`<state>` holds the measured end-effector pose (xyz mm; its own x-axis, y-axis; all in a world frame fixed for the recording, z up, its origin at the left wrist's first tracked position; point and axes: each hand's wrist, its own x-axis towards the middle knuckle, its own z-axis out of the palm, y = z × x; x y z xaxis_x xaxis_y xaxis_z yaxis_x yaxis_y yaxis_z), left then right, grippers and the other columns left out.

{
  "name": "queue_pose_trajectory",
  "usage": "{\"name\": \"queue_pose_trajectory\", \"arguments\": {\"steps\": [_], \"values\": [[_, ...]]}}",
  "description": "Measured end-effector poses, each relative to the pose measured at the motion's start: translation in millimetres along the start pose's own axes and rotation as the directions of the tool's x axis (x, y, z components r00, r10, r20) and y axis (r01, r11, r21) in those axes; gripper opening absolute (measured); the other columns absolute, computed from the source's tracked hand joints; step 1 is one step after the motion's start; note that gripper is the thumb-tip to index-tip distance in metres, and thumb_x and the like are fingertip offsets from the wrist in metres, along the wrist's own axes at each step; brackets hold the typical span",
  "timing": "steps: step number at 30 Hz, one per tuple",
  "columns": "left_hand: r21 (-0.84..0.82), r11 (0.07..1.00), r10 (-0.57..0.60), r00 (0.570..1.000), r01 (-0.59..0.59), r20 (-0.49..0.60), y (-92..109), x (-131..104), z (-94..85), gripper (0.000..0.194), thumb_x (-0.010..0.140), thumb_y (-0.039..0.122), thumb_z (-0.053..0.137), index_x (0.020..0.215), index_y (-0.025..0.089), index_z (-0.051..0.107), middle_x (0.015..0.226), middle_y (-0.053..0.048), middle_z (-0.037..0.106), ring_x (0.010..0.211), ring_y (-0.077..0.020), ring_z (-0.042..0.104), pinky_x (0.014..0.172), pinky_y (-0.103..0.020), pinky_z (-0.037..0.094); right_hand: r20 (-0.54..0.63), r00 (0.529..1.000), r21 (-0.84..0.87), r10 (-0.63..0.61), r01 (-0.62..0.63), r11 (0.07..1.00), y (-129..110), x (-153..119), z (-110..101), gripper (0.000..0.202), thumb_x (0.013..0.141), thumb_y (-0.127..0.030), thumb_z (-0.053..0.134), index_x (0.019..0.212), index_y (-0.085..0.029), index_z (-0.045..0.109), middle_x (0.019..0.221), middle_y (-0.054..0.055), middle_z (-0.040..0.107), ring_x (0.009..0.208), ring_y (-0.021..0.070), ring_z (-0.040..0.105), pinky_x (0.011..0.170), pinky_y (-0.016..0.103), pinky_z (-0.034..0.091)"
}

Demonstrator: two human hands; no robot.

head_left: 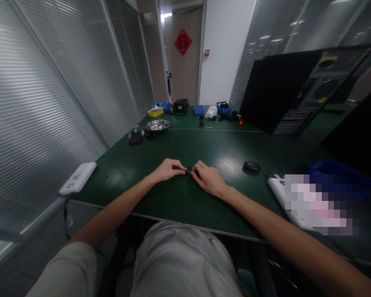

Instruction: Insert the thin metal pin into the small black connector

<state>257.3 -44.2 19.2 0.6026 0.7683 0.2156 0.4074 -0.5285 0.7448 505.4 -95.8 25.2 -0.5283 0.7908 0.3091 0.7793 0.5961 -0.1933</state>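
Observation:
Over the near middle of the green table, my left hand (170,169) and my right hand (208,177) are close together, fingertips almost meeting. A small dark piece (187,172) shows between them, too small to name. The thumb and fingers of my left hand are pinched on its left end. My right hand is closed, its thumb and fingertips at the thin right end of the piece. Whatever lies deeper inside either hand is hidden. To the right of my right hand lies a black oval object (251,166), apart from it, like a computer mouse or a small case.
A white power bank (78,178) with a cable rests at the left edge of the green table (160,202). Farther back are a metal bowl (157,126), a yellow tray (155,112) and blue baskets (199,109). A black computer case (278,90) stands at right.

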Motion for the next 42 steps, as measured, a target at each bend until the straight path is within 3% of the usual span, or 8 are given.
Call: {"name": "queue_pose_trajectory", "arguments": {"steps": [10,19,27,32,38,42], "values": [[0.009,1.000,-0.002,1.000,0.002,-0.011,1,-2,2.4,0.027,0.088,0.038,0.074,0.106,0.020,0.081,0.096,-0.007,0.074,0.083,-0.0175,0.063,0.077,-0.029,0.047,0.005,1.000,-0.007,0.027,-0.027,1.000,-2,2,0,0.020,0.105,-0.038,0.048,0.107,-0.022,0.060,0.107,0.005,0.062,0.078,0.0158,0.060,0.064,0.028,0.035],[-0.003,1.000,-0.013,1.000,0.013,0.002,-3,0,4.4,0.027,0.086,0.038,0.077,0.107,0.021,0.082,0.091,-0.005,0.074,0.079,-0.0172,0.063,0.075,-0.028,0.047,0.014,0.999,-0.015,-0.044,0.045,0.999,-4,4,2,0.022,0.108,-0.037,0.042,0.110,-0.022,0.057,0.108,0.006,0.062,0.077,0.0159,0.061,0.064,0.029,0.035],[-0.108,0.990,-0.095,0.995,0.093,-0.013,4,-2,6.7,0.028,0.083,0.039,0.079,0.105,0.022,0.083,0.101,-0.006,0.079,0.092,-0.0219,0.071,0.089,-0.033,0.051,0.017,0.999,-0.011,-0.031,0.031,0.999,-4,5,3,0.022,0.109,-0.038,0.041,0.110,-0.021,0.056,0.108,0.006,0.062,0.077,0.0163,0.062,0.064,0.029,0.036],[-0.162,0.987,0.007,1.000,-0.010,-0.017,4,0,3.0,0.022,0.086,0.037,0.076,0.097,0.019,0.082,0.106,-0.008,0.076,0.099,-0.0216,0.069,0.094,-0.033,0.051,0.017,1.000,-0.034,-0.010,0.011,0.999,-6,4,2,0.021,0.107,-0.038,0.044,0.110,-0.022,0.057,0.108,0.006,0.062,0.076,0.0164,0.062,0.063,0.029,0.035],[-0.074,0.995,-0.074,0.991,0.066,-0.114,-8,6,2.2,0.023,0.093,0.036,0.068,0.102,0.019,0.079,0.103,-0.007,0.075,0.094,-0.0201,0.068,0.089,-0.032,0.050,0.014,1.000,-0.029,-0.004,0.004,1.000,-6,4,1,0.020,0.107,-0.037,0.046,0.108,-0.022,0.058,0.107,0.006,0.062,0.076,0.0162,0.062,0.063,0.029,0.036],[0.115,0.993,0.013,0.993,0.000,-0.115,-14,12,5.3,0.019,0.094,0.033,0.066,0.100,0.021,0.081,0.102,-0.006,0.073,0.099,-0.0215,0.065,0.093,-0.034,0.048,0.005,1.000,-0.029,0.007,-0.007,1.000,-6,5,1,0.020,0.106,-0.038,0.047,0.108,-0.022,0.059,0.106,0.006,0.063,0.077,0.0167,0.062,0.063,0.029,0.036]]}}
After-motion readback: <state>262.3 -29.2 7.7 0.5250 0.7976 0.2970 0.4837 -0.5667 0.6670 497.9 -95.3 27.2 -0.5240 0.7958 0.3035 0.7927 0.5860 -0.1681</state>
